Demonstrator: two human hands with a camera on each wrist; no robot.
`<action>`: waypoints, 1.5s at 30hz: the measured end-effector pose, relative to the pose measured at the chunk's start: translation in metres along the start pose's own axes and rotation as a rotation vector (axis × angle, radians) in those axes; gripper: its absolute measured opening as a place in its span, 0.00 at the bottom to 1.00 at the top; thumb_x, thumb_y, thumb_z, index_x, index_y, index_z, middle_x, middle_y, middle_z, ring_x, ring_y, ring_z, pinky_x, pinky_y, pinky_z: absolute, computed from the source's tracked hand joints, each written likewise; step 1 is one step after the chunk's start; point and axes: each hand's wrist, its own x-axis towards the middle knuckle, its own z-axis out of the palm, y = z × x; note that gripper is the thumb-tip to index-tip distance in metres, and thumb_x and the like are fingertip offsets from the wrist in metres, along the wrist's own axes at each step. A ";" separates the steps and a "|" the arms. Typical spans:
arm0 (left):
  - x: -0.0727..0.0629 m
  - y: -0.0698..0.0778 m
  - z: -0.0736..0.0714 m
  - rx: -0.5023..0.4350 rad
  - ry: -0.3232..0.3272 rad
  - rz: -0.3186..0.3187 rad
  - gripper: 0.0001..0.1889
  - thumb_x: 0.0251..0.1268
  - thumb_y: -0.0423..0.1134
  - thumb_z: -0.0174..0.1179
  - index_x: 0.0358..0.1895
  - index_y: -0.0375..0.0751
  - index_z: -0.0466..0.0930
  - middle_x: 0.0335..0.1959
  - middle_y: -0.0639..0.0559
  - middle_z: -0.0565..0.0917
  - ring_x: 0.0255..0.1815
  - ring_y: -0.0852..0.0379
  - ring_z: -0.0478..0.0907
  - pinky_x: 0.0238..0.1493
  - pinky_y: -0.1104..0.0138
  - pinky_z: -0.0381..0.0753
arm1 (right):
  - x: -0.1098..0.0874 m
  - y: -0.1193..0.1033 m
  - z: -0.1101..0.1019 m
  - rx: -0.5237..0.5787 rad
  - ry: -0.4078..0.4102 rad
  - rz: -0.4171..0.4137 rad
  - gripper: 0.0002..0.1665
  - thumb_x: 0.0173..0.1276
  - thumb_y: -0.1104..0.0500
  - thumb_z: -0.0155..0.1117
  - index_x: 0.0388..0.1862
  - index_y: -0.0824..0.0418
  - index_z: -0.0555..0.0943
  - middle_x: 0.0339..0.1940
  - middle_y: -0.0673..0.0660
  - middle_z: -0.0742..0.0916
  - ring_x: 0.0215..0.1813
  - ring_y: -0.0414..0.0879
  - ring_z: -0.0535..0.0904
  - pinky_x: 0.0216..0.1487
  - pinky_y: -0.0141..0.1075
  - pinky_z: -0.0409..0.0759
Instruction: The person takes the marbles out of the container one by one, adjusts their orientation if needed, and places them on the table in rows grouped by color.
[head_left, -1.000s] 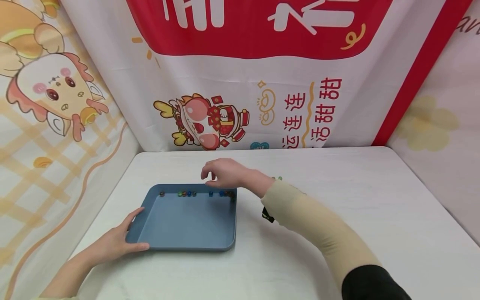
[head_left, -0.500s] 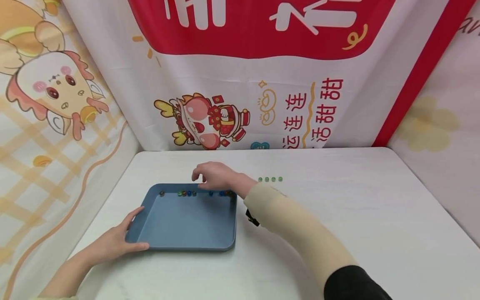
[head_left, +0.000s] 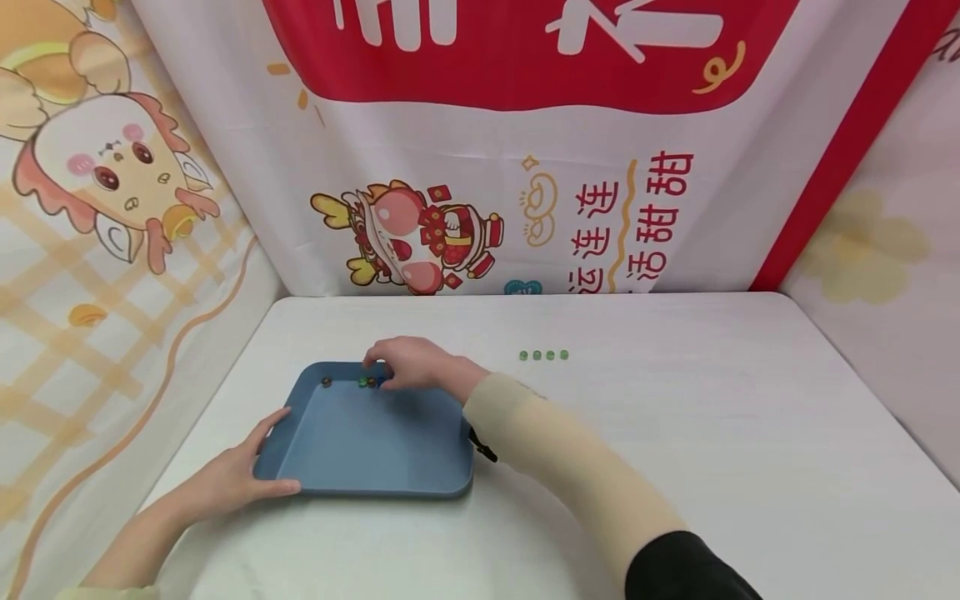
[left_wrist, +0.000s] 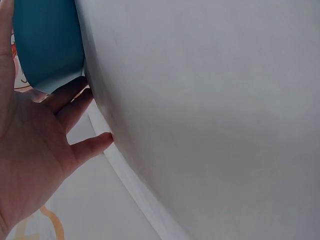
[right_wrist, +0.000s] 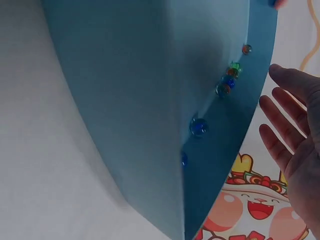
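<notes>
A blue rectangular tray (head_left: pixel 367 446) lies on the left half of the white table. Holding its near left corner, my left hand (head_left: pixel 232 483) has the thumb along the front edge and the fingers at the left side. My right hand (head_left: pixel 416 364) reaches over the back rim, its thumb and fingertips close to marbles along the tray's back wall. The right wrist view shows its fingers loosely bent beside the rim, holding nothing. Several marbles lie there: a blue marble (right_wrist: pixel 199 127), a clustered group with a green marble (right_wrist: pixel 235 66), and a brownish marble (head_left: pixel 326 382) farther left.
Behind and right of the tray, several green marbles (head_left: pixel 537 355) stand in a straight row on the white table (head_left: pixel 637 433). Printed fabric walls (head_left: pixel 480 167) enclose the table at the back and both sides.
My right hand has moved left and down from above the tray's back rim to the marbles inside. The row of green marbles has come out from behind the right arm. My left hand stays put.
</notes>
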 end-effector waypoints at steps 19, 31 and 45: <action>-0.001 0.004 -0.001 -0.007 -0.010 -0.022 0.61 0.51 0.61 0.70 0.77 0.39 0.36 0.62 0.13 0.60 0.59 0.22 0.67 0.50 0.39 0.70 | 0.013 -0.016 -0.002 0.000 -0.036 0.005 0.28 0.66 0.53 0.68 0.65 0.53 0.76 0.59 0.49 0.81 0.46 0.38 0.74 0.52 0.29 0.72; -0.001 0.007 -0.001 -0.009 -0.010 -0.026 0.61 0.52 0.60 0.70 0.77 0.38 0.36 0.64 0.13 0.58 0.59 0.21 0.66 0.50 0.39 0.70 | 0.021 -0.023 0.018 -0.022 -0.031 0.072 0.27 0.68 0.52 0.66 0.66 0.51 0.75 0.60 0.47 0.79 0.54 0.36 0.74 0.57 0.29 0.70; -0.002 0.005 -0.001 -0.012 -0.004 -0.004 0.60 0.51 0.58 0.71 0.77 0.39 0.38 0.62 0.12 0.59 0.59 0.21 0.67 0.50 0.40 0.71 | 0.021 -0.016 0.032 -0.048 -0.015 0.082 0.24 0.70 0.53 0.64 0.64 0.53 0.77 0.58 0.48 0.81 0.56 0.37 0.75 0.58 0.29 0.69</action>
